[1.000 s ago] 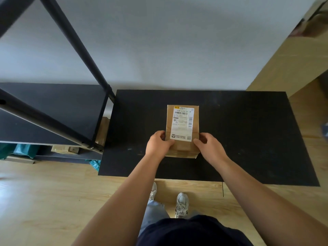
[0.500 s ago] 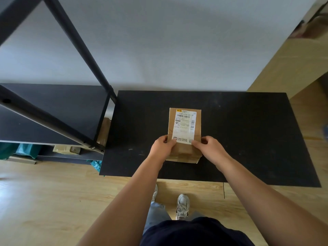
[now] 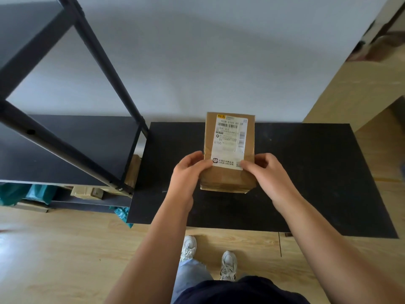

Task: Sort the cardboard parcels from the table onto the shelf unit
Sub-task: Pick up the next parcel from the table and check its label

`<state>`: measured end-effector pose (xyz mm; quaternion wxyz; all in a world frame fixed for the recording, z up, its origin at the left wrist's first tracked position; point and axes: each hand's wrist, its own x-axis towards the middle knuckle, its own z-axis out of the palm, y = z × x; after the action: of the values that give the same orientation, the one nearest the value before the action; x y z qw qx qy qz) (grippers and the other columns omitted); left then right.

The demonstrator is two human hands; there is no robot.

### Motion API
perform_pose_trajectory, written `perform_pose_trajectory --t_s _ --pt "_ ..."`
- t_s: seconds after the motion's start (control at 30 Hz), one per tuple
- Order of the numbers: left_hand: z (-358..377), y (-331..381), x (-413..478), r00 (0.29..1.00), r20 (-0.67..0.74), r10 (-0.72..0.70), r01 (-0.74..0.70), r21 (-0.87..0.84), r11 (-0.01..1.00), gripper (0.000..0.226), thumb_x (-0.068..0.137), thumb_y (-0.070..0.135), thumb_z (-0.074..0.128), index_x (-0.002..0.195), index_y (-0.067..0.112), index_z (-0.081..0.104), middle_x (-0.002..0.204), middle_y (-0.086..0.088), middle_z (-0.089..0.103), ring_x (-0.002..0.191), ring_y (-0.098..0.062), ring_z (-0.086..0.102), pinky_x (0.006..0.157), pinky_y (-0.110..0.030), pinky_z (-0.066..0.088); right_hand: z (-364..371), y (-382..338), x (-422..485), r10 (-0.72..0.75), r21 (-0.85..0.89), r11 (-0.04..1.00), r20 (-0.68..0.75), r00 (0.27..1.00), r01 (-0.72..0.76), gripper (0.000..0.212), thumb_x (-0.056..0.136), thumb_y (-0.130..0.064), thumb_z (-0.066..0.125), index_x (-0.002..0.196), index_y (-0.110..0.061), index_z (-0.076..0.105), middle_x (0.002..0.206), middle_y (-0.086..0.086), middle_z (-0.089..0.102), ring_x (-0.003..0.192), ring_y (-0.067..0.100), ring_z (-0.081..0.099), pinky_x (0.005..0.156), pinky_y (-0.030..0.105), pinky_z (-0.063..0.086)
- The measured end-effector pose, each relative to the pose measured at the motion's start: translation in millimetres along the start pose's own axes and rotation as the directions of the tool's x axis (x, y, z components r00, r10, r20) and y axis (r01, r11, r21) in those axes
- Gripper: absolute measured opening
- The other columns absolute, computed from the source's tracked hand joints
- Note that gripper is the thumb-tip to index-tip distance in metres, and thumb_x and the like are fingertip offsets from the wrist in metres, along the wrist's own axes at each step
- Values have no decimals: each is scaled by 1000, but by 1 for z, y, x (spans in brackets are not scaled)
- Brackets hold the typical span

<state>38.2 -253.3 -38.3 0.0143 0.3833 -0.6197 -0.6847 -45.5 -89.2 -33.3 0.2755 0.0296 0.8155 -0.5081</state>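
Note:
A brown cardboard parcel (image 3: 229, 178) with a white shipping label on its top face is held above the black table (image 3: 317, 172), its far end tipped up over the table's back edge. My left hand (image 3: 188, 172) grips its near left side. My right hand (image 3: 263, 172) grips its near right side, thumb on the label. The black shelf unit (image 3: 72, 141) stands to the left of the table, its middle board bare.
On the shelf's lower level lie a brown parcel (image 3: 87, 191) and teal bags (image 3: 28, 191). Another cardboard piece (image 3: 133, 170) sits in the gap between shelf and table. A grey wall is behind, a wooden cabinet (image 3: 355, 88) at right, wood floor below.
Both hands have lifted the parcel off the table and raised it toward the camera, with its far end tipped upward.

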Motion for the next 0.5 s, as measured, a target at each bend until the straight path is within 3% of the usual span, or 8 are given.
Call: perform_pose_trajectory --t_s 0.1,0.33,0.5 --pt "1 21 -12 997 -19 74 -75 -32 997 52 84 34 73 134 23 59 122 2 67 110 -14 64 86 -31 56 -6 -22 -13 -60 77 995 3 998 60 60 89 -36 67 142 -25 44 129 -4 58 112 16 55 81 27 45" --pt "3 56 -35 977 24 213 -212 -31 977 55 84 35 74 135 23 59 116 4 73 106 -12 69 81 -25 59 -25 -52 -39 -193 159 966 -78 978 203 47 86 -43 67 129 -32 51 104 -17 58 90 1 53 65 17 40" --pt "3 75 -46 958 45 282 -282 -5 959 48 84 32 73 130 22 64 108 5 77 104 -12 72 93 -37 57 -35 -61 -53 -226 232 941 -119 967 249 38 87 -32 69 123 -30 57 107 -14 67 102 5 61 79 25 48"
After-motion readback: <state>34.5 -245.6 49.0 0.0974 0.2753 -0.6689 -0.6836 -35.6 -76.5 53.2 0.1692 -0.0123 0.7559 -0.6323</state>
